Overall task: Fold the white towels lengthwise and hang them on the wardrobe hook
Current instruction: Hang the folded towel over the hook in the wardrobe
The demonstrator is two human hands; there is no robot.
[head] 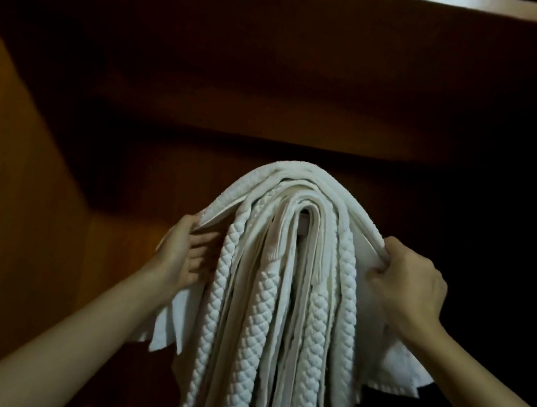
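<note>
Dark brown wood filled the view: the wardrobe (68, 108) interior rose behind and above the towels (281, 273), with a lighter orange-brown side panel to their left and a pale wooden edge running across the top. To the right of the towels the interior fell into near black, and nothing could be made out there. No brand, label or writing could be read anywhere.

The towels, white, hung in a thick bunch at the middle, draped in an arch over the hook (305, 223), of which only a small pale piece showed under the top of the arch. Several folded layers hung side by side; some had a raised, quilted diamond texture, others were smooth, and one short piece just below the hook ended in a fringe. The outermost towel (298, 173) lay over the top of the bunch, its two ends spread out wider than the rest.

The left hand (185, 254) held that towel's left side, thumb on its edge and fingers curled beneath it beside the textured layers. The right hand (410, 283) gripped its right side, fingers closed round a gathered fold. Both bare forearms reached up from the lower corners, and loose towel corners hung below each wrist.
</note>
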